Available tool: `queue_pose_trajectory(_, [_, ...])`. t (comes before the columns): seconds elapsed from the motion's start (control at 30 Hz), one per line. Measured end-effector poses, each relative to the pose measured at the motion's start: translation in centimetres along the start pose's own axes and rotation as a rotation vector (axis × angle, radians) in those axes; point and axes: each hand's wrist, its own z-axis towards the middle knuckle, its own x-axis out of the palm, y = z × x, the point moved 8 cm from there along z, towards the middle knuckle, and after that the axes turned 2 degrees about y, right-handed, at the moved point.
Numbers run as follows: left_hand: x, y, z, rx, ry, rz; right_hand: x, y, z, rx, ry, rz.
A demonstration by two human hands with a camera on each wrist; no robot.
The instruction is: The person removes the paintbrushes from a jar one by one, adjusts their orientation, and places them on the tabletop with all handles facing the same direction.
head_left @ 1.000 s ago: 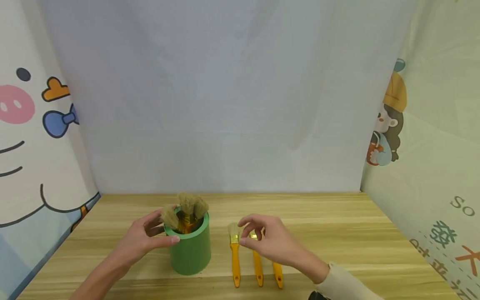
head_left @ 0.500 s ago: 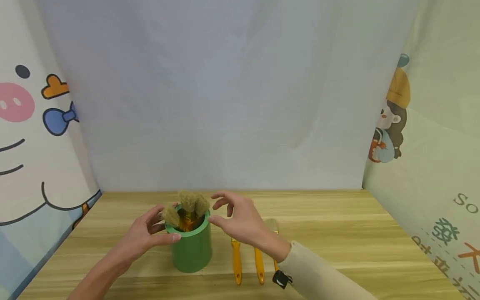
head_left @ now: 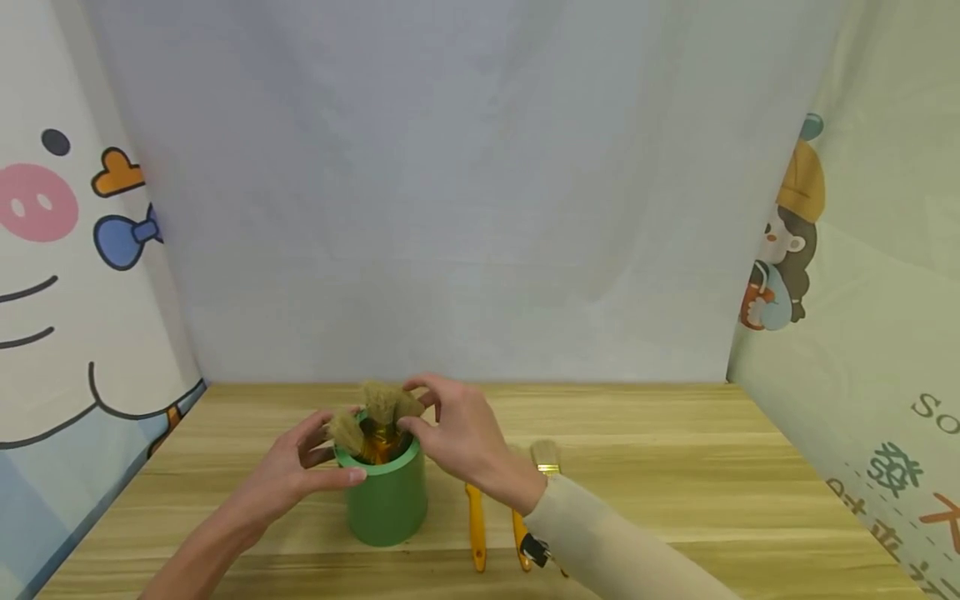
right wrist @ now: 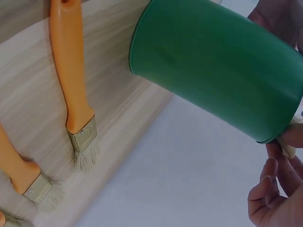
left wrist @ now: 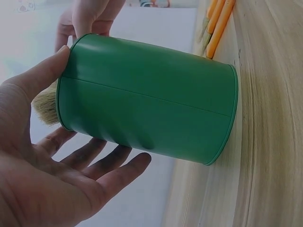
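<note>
So, closest in was a cream sleeve on the right arm, with a little black gadget by the cuff. Three loose paintbrushes lay about there on the wood-grain table, orange handles toward the person and bristles pointing away. They sat kinda side by side, and the right forearm blocked part of them in the head view.

Just left of those stood a green pot, upright on the table. The left hand had it at the rim, thumb on the near side and the fingers curved loosely round the other side, so a pretty wide grip. Inside the pot was a bunch of brushes, bristles up, poking over the rim; I could make out three tufts.

The right hand was over at the pot's right edge, thumb and fingertips nearly together, pinching the bristles of the rightmost brush. Couldn't tell how firmly.

Past the table hung a plain pale sheet, with a pig-print curtain off to the left and another curtain with a cartoon kid and lettering on the right.
</note>
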Motion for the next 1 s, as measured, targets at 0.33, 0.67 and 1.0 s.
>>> queue_pose_trajectory(0.33, [0.0, 0.0, 0.2, -0.001, 0.014, 0.000, -0.5, 0.7, 1.0, -0.105, 0.014, 0.056])
queue_pose_trajectory(0.67, [0.0, 0.0, 0.3, 0.001, 0.013, -0.001, 0.5, -0.6, 1.4, 0.006, 0.138, 0.003])
queue_pose_trajectory(1.0, [0.0, 0.1, 0.3, 0.004, 0.009, -0.003, 1.0, -0.5, 1.5, -0.024, 0.104, -0.134])
